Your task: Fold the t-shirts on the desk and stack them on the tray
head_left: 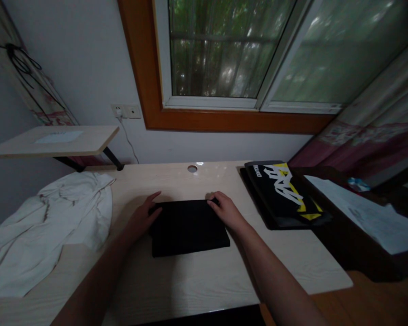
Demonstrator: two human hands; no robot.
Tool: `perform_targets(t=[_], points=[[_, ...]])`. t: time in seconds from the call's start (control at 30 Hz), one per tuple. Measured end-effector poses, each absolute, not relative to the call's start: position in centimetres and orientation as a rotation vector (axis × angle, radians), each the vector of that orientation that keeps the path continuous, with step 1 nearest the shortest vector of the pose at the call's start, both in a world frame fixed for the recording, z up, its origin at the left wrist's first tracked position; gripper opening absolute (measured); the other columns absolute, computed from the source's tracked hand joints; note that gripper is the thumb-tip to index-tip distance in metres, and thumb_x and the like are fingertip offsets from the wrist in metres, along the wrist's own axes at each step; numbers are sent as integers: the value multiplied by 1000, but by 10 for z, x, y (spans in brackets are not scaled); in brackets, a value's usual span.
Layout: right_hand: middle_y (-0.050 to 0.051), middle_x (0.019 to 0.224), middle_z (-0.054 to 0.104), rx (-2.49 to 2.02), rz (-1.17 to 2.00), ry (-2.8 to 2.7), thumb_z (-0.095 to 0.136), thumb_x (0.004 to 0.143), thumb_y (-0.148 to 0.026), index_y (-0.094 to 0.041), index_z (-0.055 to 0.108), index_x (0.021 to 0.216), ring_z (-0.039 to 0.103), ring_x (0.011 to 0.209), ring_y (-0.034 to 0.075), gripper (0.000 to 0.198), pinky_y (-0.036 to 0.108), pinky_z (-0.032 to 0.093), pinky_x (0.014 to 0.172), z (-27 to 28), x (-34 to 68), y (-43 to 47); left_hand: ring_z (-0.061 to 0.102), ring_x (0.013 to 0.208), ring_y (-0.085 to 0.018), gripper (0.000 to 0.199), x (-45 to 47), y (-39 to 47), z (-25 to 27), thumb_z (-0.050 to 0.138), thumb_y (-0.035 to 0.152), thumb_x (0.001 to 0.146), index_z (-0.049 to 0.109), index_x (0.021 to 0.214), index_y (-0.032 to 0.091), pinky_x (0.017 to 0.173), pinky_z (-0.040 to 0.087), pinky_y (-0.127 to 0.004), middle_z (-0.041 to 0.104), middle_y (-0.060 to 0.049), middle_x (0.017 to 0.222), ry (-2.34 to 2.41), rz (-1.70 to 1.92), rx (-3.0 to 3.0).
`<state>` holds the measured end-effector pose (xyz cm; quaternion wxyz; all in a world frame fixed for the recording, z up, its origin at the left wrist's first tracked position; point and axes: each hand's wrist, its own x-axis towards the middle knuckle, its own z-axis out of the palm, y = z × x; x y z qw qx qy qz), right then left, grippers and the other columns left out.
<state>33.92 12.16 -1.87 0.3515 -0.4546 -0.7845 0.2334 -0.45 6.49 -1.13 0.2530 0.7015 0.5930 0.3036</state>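
Note:
A folded black cloth [190, 228], which looks like a garment, lies flat on the light wooden desk [204, 283] in front of me. My left hand [144, 216] is at its upper left corner, thumb on the cloth's edge and fingers stretched apart. At the upper right corner, my right hand [226, 210] has thumb and curled fingers closed on the cloth's edge. To the right lies a pile of folded black garments [275, 194], the top one printed in white and yellow. A crumpled white cloth [78, 213] rests on the left of the desk.
A small raised shelf [98, 138] with a sheet of paper stands at the back left. A cable hangs from the wall socket [125, 111]. Beyond the right edge, a pale sheet [367, 213] lies on a dark surface. The desk has a round hole [192, 169] near the wall.

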Motion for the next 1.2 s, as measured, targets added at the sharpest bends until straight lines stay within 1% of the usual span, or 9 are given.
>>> perform_targets(t=[0.2, 0.3, 0.5, 0.7, 0.8, 0.87, 1.0, 1.07, 1.2], points=[[6, 95, 64, -1189, 526, -2035, 59, 92, -25, -22, 61, 94, 61, 95, 24, 4, 40, 48, 91, -23, 335, 122, 64, 86, -19, 58, -3, 67, -15, 54, 37, 93, 41, 148, 25, 84, 53, -38, 63, -2, 95, 1640, 865, 1957], [5, 94, 63, -1216, 503, -2007, 59, 92, -26, -22, 60, 93, 61, 95, 23, 3, 40, 49, 91, -22, 334, 122, 62, 83, -18, 56, -2, 68, -16, 53, 35, 93, 43, 147, 24, 82, 52, -36, 61, -1, 94, 1654, 872, 1962], [5, 94, 61, -1241, 476, -1940, 59, 92, -24, -23, 63, 94, 61, 92, 23, 4, 41, 50, 90, -18, 334, 121, 62, 106, -24, 47, 0, 71, -19, 50, 35, 96, 50, 141, 22, 99, 49, -44, 64, -8, 116, 1660, 892, 1971], [9, 101, 64, -1171, 309, -1993, 53, 96, -20, -23, 68, 104, 59, 100, 27, 17, 45, 49, 94, 1, 326, 105, 58, 116, -25, 38, -3, 68, -15, 51, 30, 96, 59, 132, 25, 108, 46, -49, 62, -9, 123, 1670, 1012, 2120], [9, 105, 67, -1059, 325, -2160, 52, 97, -20, -24, 69, 109, 59, 104, 27, 21, 45, 48, 97, 9, 316, 93, 57, 123, -25, 35, 4, 59, -5, 51, 29, 97, 63, 130, 26, 112, 43, -51, 63, -9, 130, 1657, 1025, 2262], [9, 111, 68, -976, 371, -2292, 54, 97, -21, -24, 70, 113, 60, 107, 26, 23, 44, 49, 98, 11, 308, 87, 58, 126, -25, 33, 14, 49, 3, 51, 28, 98, 66, 127, 27, 114, 41, -51, 67, -7, 129, 1474, 952, 2422], [11, 120, 67, -959, 356, -2416, 59, 95, -23, -22, 70, 121, 59, 114, 28, 29, 45, 51, 100, 9, 300, 82, 58, 130, -23, 34, 33, 30, 14, 54, 31, 98, 65, 130, 29, 117, 39, -50, 72, -4, 126, 894, 613, 2659], [11, 122, 67, -998, 312, -2429, 59, 95, -23, -22, 70, 123, 60, 115, 28, 31, 46, 51, 101, 6, 301, 84, 56, 134, -24, 39, 37, 27, 14, 57, 36, 97, 62, 135, 30, 119, 37, -52, 69, -5, 133, 829, 519, 2681], [11, 131, 66, -1059, 217, -2444, 56, 95, -19, -22, 70, 126, 60, 120, 29, 34, 48, 50, 106, -1, 304, 90, 48, 141, -26, 44, 31, 34, 7, 57, 39, 98, 57, 141, 31, 120, 33, -55, 59, -5, 145, 953, 479, 2695]])
